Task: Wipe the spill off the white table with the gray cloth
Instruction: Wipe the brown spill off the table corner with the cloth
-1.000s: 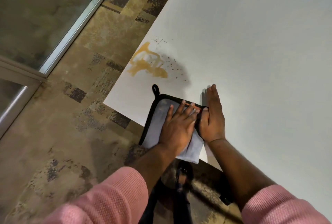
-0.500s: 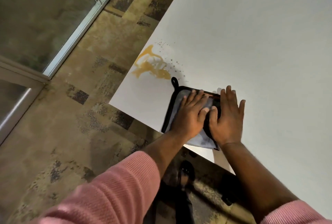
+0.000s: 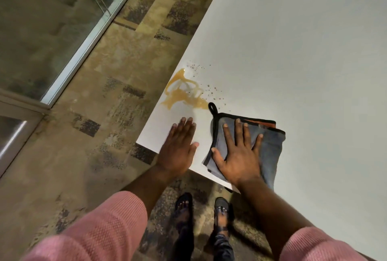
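1. Grip of the right hand (image 3: 238,156): fingers spread flat, pressing the gray cloth (image 3: 266,145); it has taken over from the left.
2. Left hand (image 3: 178,147) now rests open, empty, on the desk (image 3: 293,62).
3. Spill (image 3: 184,93) lies untouched just beyond the cloth's loop; wiping can begin.

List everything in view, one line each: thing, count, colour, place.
table: one, white, right side of view
spill: one, amber with dark specks, near table's left edge
cloth: one, gray with black trim, near table's front edge
floor: one, brown patterned, left of table
glass partition: one, metal-framed, upper left
shoes: two, dark, under table edge
sleeves: two, pink, bottom
left hand: flat on bare table
right hand: flat on cloth
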Tool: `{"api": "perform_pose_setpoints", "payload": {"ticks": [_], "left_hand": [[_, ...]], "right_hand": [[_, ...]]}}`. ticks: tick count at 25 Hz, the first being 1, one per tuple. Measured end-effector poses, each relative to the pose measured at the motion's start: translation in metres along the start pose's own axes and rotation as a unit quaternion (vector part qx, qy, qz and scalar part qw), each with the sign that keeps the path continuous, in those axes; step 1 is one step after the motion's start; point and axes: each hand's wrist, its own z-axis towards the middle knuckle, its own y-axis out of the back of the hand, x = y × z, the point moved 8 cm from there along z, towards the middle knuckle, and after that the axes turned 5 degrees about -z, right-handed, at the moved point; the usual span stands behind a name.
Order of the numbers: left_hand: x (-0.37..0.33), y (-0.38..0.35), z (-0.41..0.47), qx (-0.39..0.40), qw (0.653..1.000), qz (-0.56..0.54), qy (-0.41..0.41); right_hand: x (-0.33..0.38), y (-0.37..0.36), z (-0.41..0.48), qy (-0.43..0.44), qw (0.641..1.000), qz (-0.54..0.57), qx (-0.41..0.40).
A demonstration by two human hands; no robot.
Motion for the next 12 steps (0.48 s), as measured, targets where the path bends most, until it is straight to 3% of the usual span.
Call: {"api": "perform_pose_setpoints", "payload": {"ticks": [7,12], "left_hand": [[0.003,-0.007,0.003,0.096,0.99,0.063,-0.086],[0.009,-0.004,0.006,0.099,0.982,0.105,-0.121]], "right_hand": [[-0.001,0.001,0.005,-0.021,1.0,0.012,-0.016],[0.012,-0.01,-0.029,-0.017,1.0,0.024,-0.01]]}}
